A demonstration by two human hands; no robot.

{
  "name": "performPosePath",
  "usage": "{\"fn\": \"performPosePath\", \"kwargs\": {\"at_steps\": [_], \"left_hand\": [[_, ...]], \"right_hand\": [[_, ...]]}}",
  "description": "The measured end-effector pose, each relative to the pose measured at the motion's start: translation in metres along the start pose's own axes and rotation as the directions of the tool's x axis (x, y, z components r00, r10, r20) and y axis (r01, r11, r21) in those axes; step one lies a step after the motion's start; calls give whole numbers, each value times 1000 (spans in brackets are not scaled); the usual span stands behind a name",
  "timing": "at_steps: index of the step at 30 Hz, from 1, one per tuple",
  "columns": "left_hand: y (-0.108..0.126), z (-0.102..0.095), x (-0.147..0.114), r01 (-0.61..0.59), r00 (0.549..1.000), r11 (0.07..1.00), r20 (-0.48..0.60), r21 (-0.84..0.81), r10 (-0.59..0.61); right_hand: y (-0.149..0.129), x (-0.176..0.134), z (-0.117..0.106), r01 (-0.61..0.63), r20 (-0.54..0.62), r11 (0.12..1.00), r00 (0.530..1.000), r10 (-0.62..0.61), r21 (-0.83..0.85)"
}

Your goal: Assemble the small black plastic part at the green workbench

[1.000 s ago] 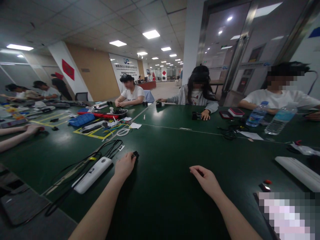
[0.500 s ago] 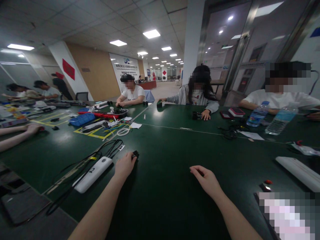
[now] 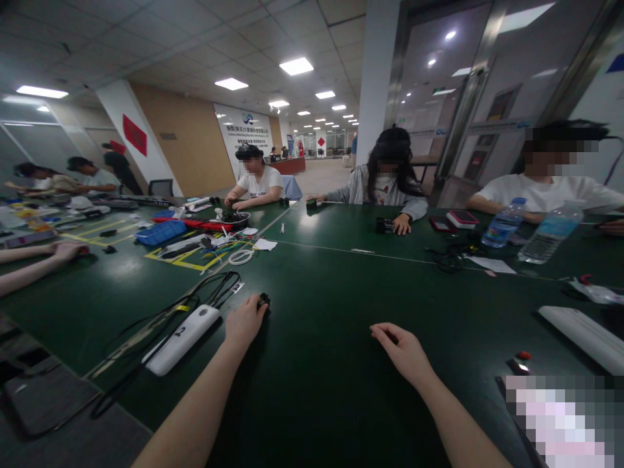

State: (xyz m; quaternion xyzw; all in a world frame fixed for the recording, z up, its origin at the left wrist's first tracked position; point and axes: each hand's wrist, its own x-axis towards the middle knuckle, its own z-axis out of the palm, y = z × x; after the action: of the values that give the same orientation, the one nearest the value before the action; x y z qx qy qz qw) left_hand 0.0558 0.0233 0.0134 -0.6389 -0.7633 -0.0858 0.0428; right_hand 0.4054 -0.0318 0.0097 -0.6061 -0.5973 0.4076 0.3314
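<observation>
My left hand [image 3: 244, 320] is closed around a small black object [image 3: 264, 302] on the dark green tabletop [image 3: 322, 390]. Fingers cover most of that object, so its kind is unclear. To the left of this hand lies a long white case [image 3: 182, 341] marked "2", with black cables [image 3: 195, 296] beside and across it. My right hand [image 3: 402, 351] rests on the table some way to the right, its thumb and fingers drawn together at the tips. Nothing shows between them.
A blue tray [image 3: 160, 232], loose wires [image 3: 227, 244] and a white cable coil [image 3: 240, 257] lie at the far left. Two water bottles [image 3: 504, 223] stand at the right, beyond a white device [image 3: 582, 338]. Several people sit around the table; one has a hand [image 3: 402, 224] near a black object.
Both my hands stay nearly where they were; the black object in my left hand looks turned slightly. The view has shifted a little.
</observation>
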Motion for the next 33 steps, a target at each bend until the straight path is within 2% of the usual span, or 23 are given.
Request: {"fn": "performPosePath", "kwargs": {"at_steps": [10, 19, 24, 30, 33], "left_hand": [[2, -3, -4, -6, 1000, 999, -16, -34, 5], [-11, -1, -3, -27, 999, 984, 29, -174, 32], [-14, -1, -2, 11, 1000, 974, 23, -227, -5], [-15, 0, 0, 9, 1000, 975, -14, -222, -12], [-15, 0, 0, 19, 1000, 977, 2, -211, -19]], "right_hand": [[-3, -1, 0, 4, 0, 1000, 1000, -4, -14], [-4, -1, -1, -3, 14, 1000, 1000, 3, -26], [-2, 0, -1, -7, 19, 999, 1000, 7, -42], [-5, -1, -1, 0, 5, 999, 1000, 1, -53], [-4, -1, -1, -10, -3, 999, 1000, 10, -48]]}}
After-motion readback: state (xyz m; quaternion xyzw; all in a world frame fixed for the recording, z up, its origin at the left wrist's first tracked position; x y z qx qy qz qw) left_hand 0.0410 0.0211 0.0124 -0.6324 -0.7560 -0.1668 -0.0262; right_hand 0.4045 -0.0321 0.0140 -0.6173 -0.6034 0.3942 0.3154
